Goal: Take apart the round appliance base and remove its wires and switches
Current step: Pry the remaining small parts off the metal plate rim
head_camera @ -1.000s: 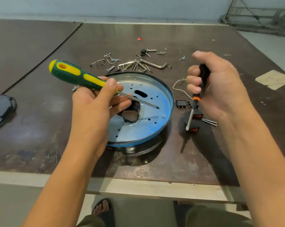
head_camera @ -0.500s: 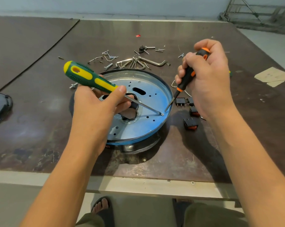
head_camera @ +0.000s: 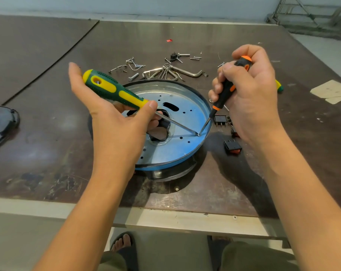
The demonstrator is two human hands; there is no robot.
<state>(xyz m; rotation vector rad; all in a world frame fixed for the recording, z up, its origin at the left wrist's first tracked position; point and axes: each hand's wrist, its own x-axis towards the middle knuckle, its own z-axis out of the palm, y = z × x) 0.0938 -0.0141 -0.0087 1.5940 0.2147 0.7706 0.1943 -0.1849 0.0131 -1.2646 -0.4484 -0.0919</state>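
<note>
Clock centre: I take the round appliance base (head_camera: 185, 106) as the dial, with 12 o'clock pointing away from me.
Black cover (head_camera: 1, 124): lies on the table (head_camera: 48, 153) far out at 9 o'clock, well apart from the work.
Left hand (head_camera: 114, 124): thumb and fingers pinch the green-and-yellow screwdriver (head_camera: 114, 90) low on its handle. The shaft slants across the base toward 4 o'clock.
Base: sits mid-table with its blue-tinted metal plate up, tilted on a dark part beneath. Neither hand holds it down.
Loose screws and hex keys (head_camera: 185, 72): scattered at 12 o'clock, just beyond the rim.
Screw (head_camera: 199, 134): near the rim at 4 o'clock. Both tool tips meet on it.
Right hand (head_camera: 251, 98): clenched round the black-and-orange screwdriver (head_camera: 226, 90), held steeply with its tip down.
Switches (head_camera: 232, 147): black, already out, lying at 3 to 4 o'clock just outside the rim.
Risk, as I judge it: two tips crowd one small screw, so either could slip off and score the plate or jab a finger. The unsteadied, tilted base could rock or skid under the pressure. A freed screw could roll away among the switches.
</note>
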